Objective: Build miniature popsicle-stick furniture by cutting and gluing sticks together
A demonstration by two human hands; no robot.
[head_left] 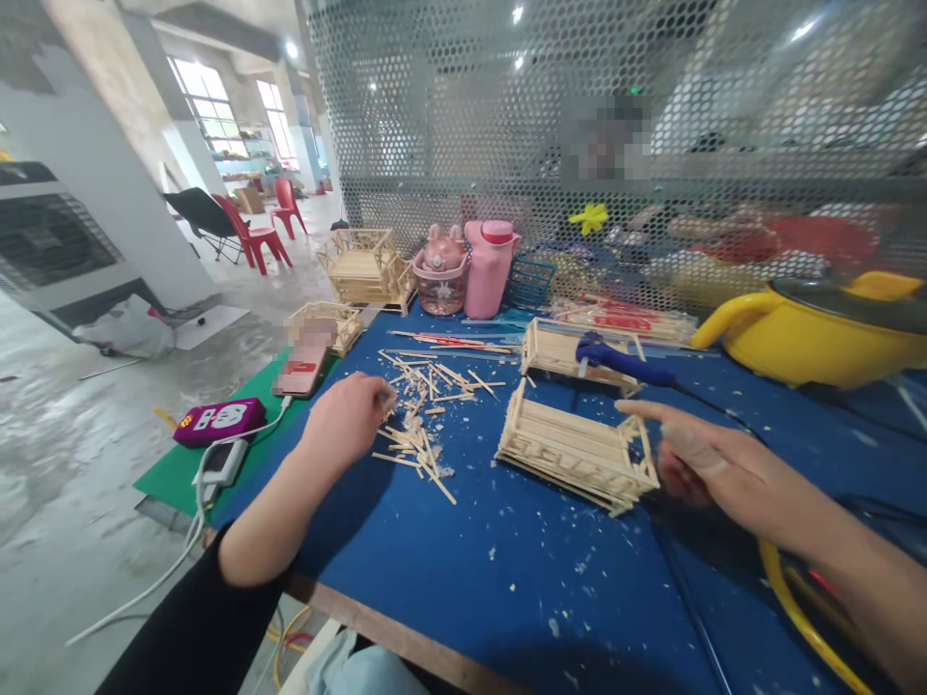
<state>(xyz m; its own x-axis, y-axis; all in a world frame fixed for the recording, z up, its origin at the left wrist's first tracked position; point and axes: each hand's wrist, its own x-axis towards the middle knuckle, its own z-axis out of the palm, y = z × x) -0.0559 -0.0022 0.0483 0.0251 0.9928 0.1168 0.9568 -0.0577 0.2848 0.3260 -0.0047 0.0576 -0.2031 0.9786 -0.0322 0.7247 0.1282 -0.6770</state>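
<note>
My left hand (350,413) is closed at the left edge of a loose pile of small wooden sticks (420,446); its fingertips are pinched, and what they hold, if anything, is hidden. On the blue table lies a small bed-like frame of wooden sticks (572,444), with railed sides. My right hand (688,449) is at its right end, index finger stretched out over the corner and the other fingers curled below. Whether it touches the frame is unclear. Behind stands a second stick frame (550,352), with a blue glue gun (623,362) in front of its right part.
A yellow pot (826,333) stands at right, with a yellow cable (789,598) nearer. At the back are a pink bottle (489,275), a pink basket (440,285) and bagged sticks (623,320). Left are a phone (308,357), a purple case (219,422) and another stick model (366,270).
</note>
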